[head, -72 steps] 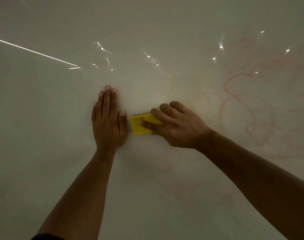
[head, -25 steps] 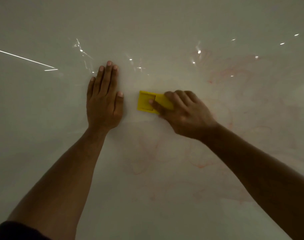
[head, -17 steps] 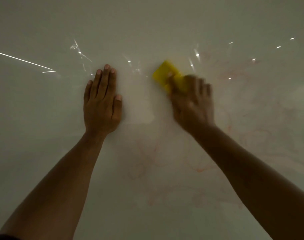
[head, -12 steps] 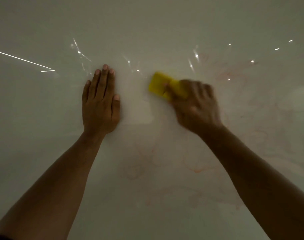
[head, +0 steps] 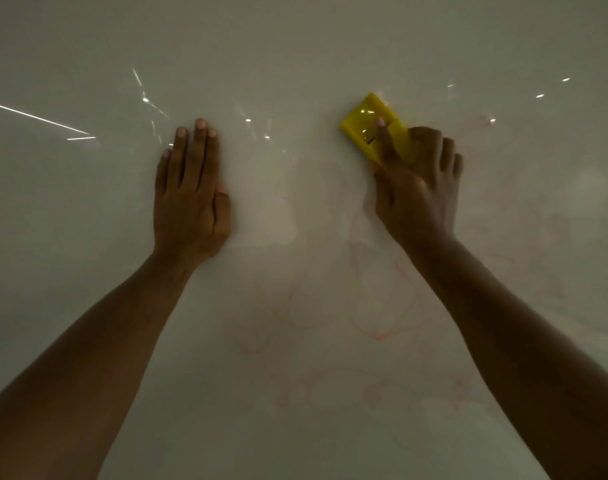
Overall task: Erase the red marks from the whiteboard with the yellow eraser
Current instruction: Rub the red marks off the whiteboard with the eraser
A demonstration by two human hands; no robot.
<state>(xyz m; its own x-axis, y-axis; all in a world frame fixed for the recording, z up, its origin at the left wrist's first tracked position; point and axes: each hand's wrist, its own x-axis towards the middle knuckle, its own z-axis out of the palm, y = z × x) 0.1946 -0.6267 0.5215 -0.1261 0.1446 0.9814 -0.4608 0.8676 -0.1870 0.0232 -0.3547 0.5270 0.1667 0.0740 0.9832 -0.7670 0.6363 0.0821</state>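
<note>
Right fingers: curled over the yellow eraser, pressing it to the whiteboard.
Left hand: flat, fingers straight, holding nothing.
Eraser: upper right, tilted.
Red marks: faint, between the forearms.

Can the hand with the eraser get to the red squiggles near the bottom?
Probably yes. The right hand already slides the eraser on the board; nothing lies over the squiggles.

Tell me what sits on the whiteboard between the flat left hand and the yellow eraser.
Nothing: in the head view only bare whiteboard with small light glints separates the left hand from the yellow eraser.
</note>
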